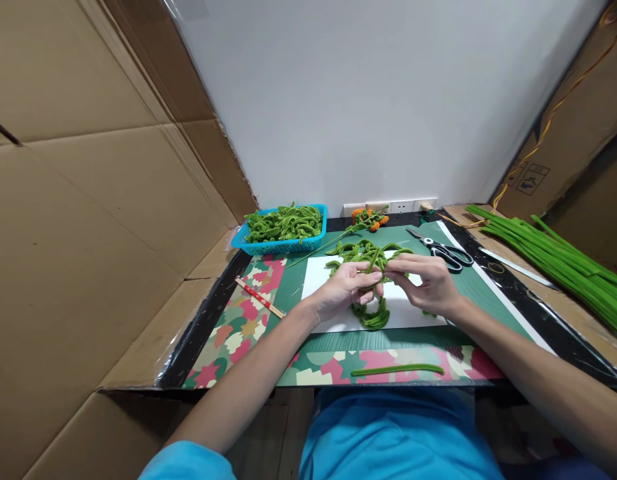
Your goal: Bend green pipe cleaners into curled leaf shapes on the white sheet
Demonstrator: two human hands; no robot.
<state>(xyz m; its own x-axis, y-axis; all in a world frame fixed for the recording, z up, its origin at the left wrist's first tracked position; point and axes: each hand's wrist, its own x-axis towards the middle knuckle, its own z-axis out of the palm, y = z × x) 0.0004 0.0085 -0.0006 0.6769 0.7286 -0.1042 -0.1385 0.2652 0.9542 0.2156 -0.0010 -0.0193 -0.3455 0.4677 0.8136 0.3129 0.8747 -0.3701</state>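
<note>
Over a white sheet [323, 283] my left hand [349, 285] pinches a green fuzzy stem between thumb and fingers. My right hand [426, 283] is closed at the same spot, its thumb and fingertips meeting on the stem just right of the left fingertips. Curled green fuzzy pieces [373, 316] lie on the sheet below the hands, and more bent pieces [356, 251] are behind them. A single straight green strip [397, 369] rests near the table's front edge.
A blue basket [283, 247] of green pieces stands at the back left, beside an orange-flowered stem [371, 219]. Scissors [446, 252] lie behind my right hand. A red-wrapped stick [260, 297] is at left; long green stems [558, 260] are piled at right.
</note>
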